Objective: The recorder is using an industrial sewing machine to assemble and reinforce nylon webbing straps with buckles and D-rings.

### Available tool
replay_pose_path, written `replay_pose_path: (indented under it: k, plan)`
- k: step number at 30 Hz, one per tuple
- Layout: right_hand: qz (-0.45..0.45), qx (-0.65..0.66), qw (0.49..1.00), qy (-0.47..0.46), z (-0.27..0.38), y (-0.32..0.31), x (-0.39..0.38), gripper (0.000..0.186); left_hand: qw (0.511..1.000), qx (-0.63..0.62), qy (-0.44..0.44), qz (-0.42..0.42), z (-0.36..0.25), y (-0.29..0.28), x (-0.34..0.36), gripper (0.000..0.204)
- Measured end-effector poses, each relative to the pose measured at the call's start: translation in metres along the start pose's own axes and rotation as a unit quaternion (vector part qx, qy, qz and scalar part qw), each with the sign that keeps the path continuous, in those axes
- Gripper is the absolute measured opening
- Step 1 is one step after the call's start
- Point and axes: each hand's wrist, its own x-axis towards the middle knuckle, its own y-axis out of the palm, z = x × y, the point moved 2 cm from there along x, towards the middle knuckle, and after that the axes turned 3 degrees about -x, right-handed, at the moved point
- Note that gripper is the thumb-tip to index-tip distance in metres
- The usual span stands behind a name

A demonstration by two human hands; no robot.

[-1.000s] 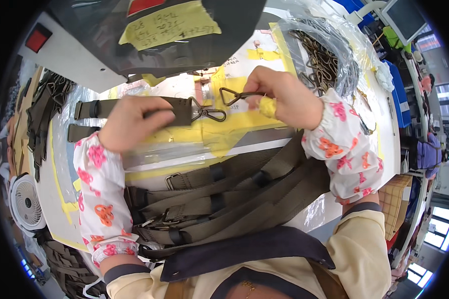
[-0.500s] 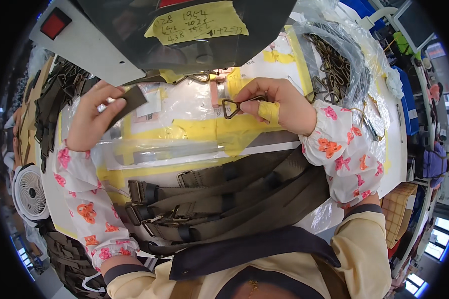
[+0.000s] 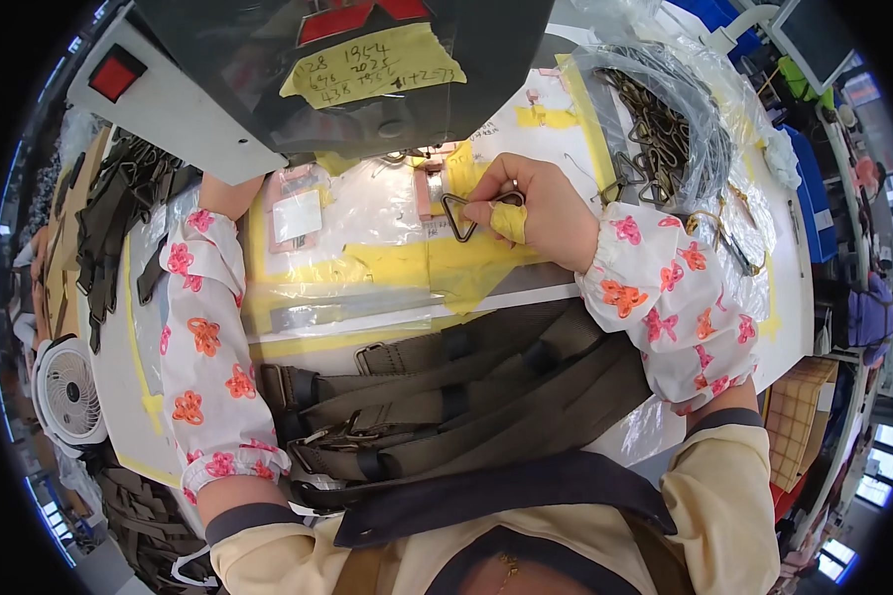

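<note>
Over the middle of the taped work surface, my right hand [image 3: 541,213], with yellow tape round a finger, pinches a bronze-coloured triangular metal buckle [image 3: 458,218]. Its open triangle points left, out past my fingertips. My left hand [image 3: 230,195] is up at the far left, behind the lower corner of the grey machine head [image 3: 397,119]. Only its wrist and back show; the fingers, and anything in them, are hidden. Closer to me lies a bundle of dark olive webbing straps [image 3: 486,387] with metal buckles and black loops.
A clear plastic bag of bronze triangular buckles [image 3: 655,129] lies at the back right. Dark straps with metal fittings [image 3: 119,208] are heaped at the left, above a white fan [image 3: 69,397]. Pliers [image 3: 734,248] rest beside my right sleeve. Yellow tape holds clear film to the table.
My left hand, which held a dark webbing strap end, has moved back behind the machine head. My right hand has shifted slightly left with the buckle, which is turned a little.
</note>
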Motion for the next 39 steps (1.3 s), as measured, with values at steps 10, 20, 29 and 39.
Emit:
replay_pose_path:
  k: [10, 20, 29, 39]
  plan:
    - [0.015, -0.007, 1.000, -0.017, -0.004, 0.001, -0.003, 0.012, 0.996, 0.040, -0.033, -0.079, -0.025, -0.020, -0.010, 0.016]
    - [-0.009, 0.003, 1.000, -0.003, 0.001, 0.006, -0.002, 0.012, 0.989, 0.090, 0.012, -0.118, 0.013, -0.020, -0.011, 0.017]
    - [-0.035, -0.077, 0.994, -0.074, 0.005, 0.019, 0.003, 0.017, 0.926, -0.353, -0.115, 0.065, -0.162, -0.102, -0.006, 0.008]
    - [-0.103, -0.085, 0.981, -0.144, 0.013, 0.035, -0.006, 0.018, 0.893, -0.415, -0.161, 0.063, -0.183, -0.057, 0.009, 0.012]
